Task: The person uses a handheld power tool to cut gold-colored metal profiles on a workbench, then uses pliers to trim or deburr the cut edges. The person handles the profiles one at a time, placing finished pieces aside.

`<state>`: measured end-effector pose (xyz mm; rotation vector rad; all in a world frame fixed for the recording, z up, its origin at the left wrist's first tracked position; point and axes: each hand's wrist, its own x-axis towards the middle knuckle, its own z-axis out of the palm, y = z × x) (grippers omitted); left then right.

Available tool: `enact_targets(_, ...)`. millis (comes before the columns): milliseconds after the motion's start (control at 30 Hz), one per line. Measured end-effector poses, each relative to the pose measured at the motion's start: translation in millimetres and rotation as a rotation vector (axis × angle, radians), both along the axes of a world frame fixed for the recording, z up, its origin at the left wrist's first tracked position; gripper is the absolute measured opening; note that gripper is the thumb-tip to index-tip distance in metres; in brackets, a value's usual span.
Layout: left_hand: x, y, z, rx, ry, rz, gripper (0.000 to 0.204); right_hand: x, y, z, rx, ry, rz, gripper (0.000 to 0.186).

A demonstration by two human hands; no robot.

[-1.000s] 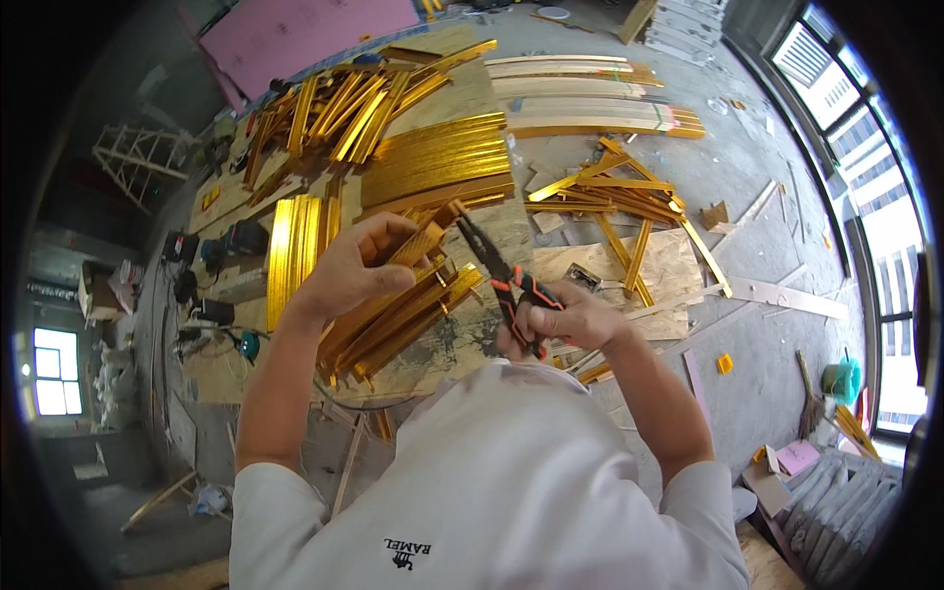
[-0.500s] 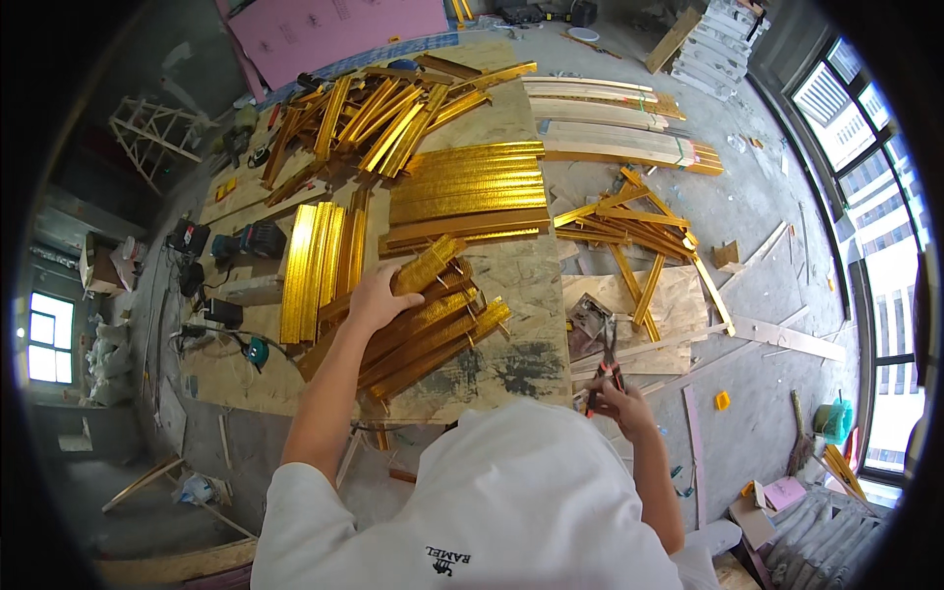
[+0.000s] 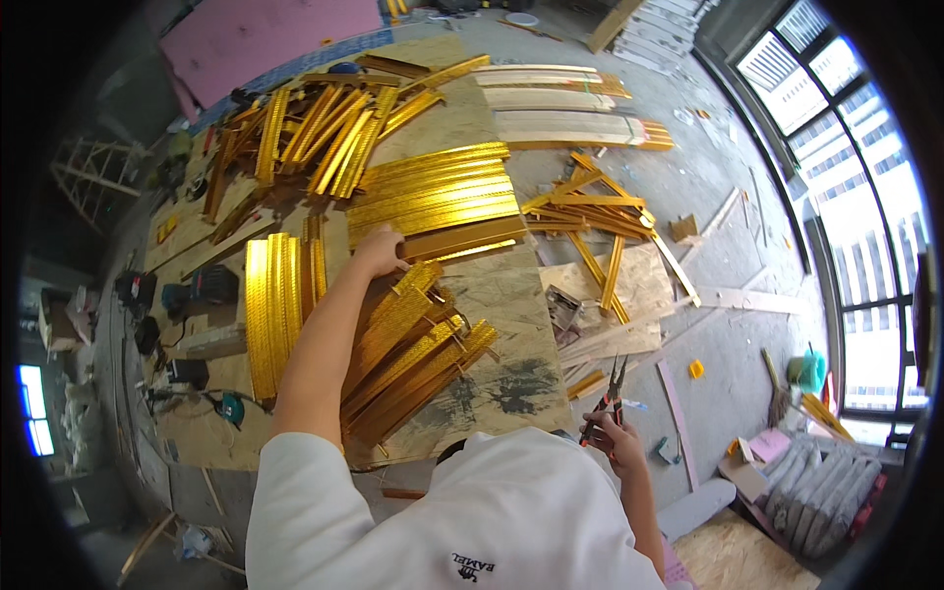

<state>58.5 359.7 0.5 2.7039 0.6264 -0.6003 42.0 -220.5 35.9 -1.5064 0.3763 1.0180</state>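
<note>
Hiding the near edge of the plywood board (image 3: 511,295), the person's white-sleeved shoulder also covers part of the right hand (image 3: 618,444), which closes around red-handled pliers (image 3: 607,398), jaws tip-up. The left hand (image 3: 379,251) rests fingers-down on a long ribbed gold moulding strip (image 3: 447,236) mid-board; whether it actually grips is unclear.
</note>
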Motion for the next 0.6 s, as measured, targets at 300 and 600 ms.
enact_targets(300,-17.0,30.3,33.9,-0.159,-0.371,0.093,0.057,-14.3,-3.0,-13.5,-0.021,-0.1,0.072,0.034)
enact_targets(600,-89.7,-82.7,147.4,-0.74,-0.493,0.165,0.045,59.4,77.1,72.8,-0.087,-1.072,0.526,0.035)
